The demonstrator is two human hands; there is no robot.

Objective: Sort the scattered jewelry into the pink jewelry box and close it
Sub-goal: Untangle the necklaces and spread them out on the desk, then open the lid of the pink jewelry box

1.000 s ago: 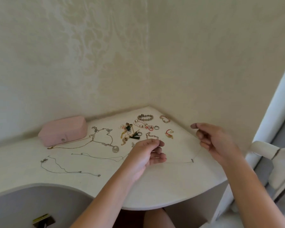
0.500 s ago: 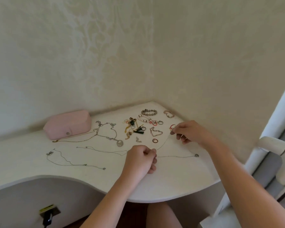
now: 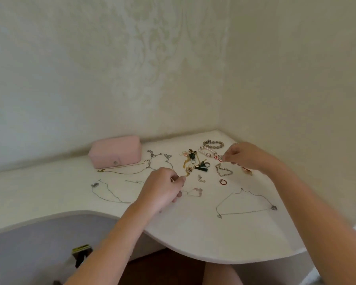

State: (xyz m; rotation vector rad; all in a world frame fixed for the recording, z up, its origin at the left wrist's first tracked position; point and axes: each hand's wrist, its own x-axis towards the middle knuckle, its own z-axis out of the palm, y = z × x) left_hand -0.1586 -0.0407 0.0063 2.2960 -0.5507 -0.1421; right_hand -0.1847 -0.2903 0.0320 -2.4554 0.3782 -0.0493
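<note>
The pink jewelry box [image 3: 115, 152] stands shut at the back left of the white desk [image 3: 193, 239]. Jewelry lies scattered to its right: a grey bead bracelet [image 3: 213, 144], a pearl bracelet [image 3: 206, 152], dark tassel earrings [image 3: 200, 167], a chain bracelet [image 3: 223, 170] and a red ring [image 3: 223, 182]. My left hand [image 3: 162, 188] pinches a gold earring [image 3: 187, 174] at the near edge of the cluster. My right hand [image 3: 243, 156] pinches a small red and silver ring [image 3: 220, 158] beside the pearls. A thin silver necklace [image 3: 245, 204] lies loose at the front right.
A gold chain necklace [image 3: 127, 171] lies in front of the box and a silver necklace [image 3: 105, 192] at the left. Walls close the desk's corner behind and to the right. The desk's curved front edge runs just before my forearms.
The thin silver necklace held between both hands has been laid on the desk. Both hands have moved forward to the jewelry cluster and pinched small pieces.
</note>
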